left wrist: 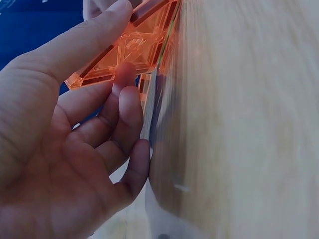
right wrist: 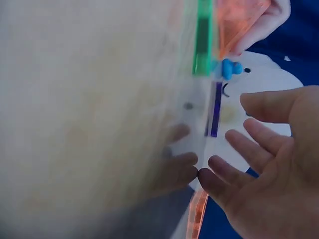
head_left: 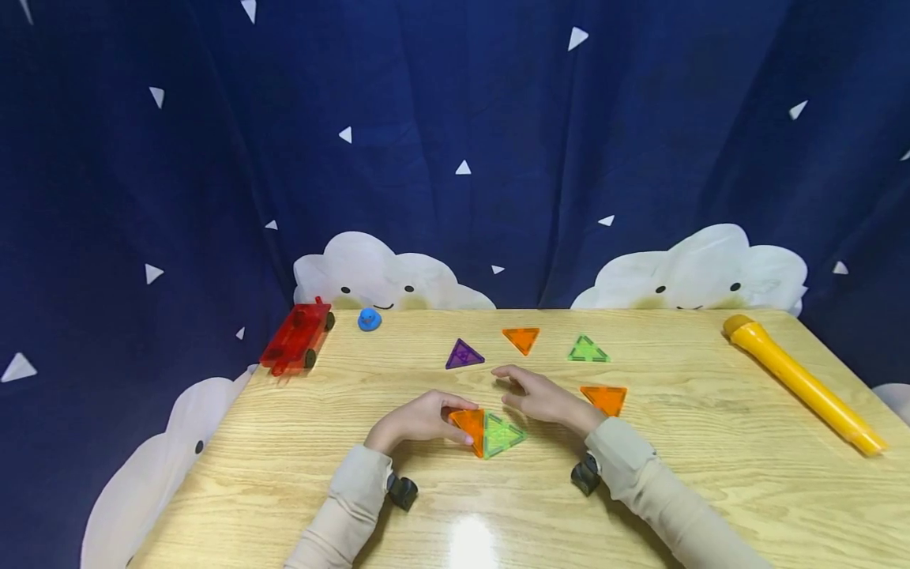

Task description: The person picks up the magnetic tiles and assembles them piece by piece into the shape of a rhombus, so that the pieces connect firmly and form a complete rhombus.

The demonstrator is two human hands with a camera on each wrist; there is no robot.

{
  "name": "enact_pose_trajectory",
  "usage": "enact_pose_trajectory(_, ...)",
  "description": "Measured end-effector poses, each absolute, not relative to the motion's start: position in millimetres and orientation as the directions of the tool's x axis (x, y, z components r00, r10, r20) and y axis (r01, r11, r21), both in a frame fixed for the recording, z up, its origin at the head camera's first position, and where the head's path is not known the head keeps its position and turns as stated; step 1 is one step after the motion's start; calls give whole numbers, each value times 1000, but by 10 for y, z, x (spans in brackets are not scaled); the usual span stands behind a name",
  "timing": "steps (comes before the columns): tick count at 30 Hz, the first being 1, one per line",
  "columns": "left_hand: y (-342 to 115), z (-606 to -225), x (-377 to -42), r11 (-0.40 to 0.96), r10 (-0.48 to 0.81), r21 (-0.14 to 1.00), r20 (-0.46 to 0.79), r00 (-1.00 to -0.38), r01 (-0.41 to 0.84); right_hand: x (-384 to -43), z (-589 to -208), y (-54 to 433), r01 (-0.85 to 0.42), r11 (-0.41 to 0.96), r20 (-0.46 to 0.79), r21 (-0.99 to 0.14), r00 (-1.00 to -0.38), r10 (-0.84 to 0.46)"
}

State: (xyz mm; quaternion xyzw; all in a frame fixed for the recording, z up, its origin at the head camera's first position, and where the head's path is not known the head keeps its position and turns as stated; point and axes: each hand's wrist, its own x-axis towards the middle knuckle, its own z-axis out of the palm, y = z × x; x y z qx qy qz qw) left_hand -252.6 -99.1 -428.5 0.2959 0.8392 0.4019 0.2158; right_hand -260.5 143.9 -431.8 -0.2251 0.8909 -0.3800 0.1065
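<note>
My left hand pinches an orange translucent triangle tile between thumb and fingers. In the left wrist view, this orange tile stands tilted up off the tabletop. One of its edges meets a green triangle tile on the table. My right hand hovers just right of that pair, fingers spread and holding nothing. Beyond its fingertips lies a purple triangle tile. Another orange triangle is partly covered by the right wrist.
Farther back lie an orange triangle and a green triangle. A red toy car and a small blue duck stand at the back left. A yellow toy microphone lies along the right side. A dark blue curtain hangs behind the table.
</note>
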Motion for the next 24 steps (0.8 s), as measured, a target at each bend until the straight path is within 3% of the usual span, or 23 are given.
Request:
enact_pose_trajectory(12, -993, -4289, -2518, 502, 667, 807, -132, -733, 311, -2891, -4297, 1275, -310, 632, -59, -710, -869, -492)
enact_pose_trajectory(24, -990, -4292, -2515, 503, 664, 805, -128, -737, 314, -2956, -4296, 1206, -290, 663, -100, -690, -869, -485)
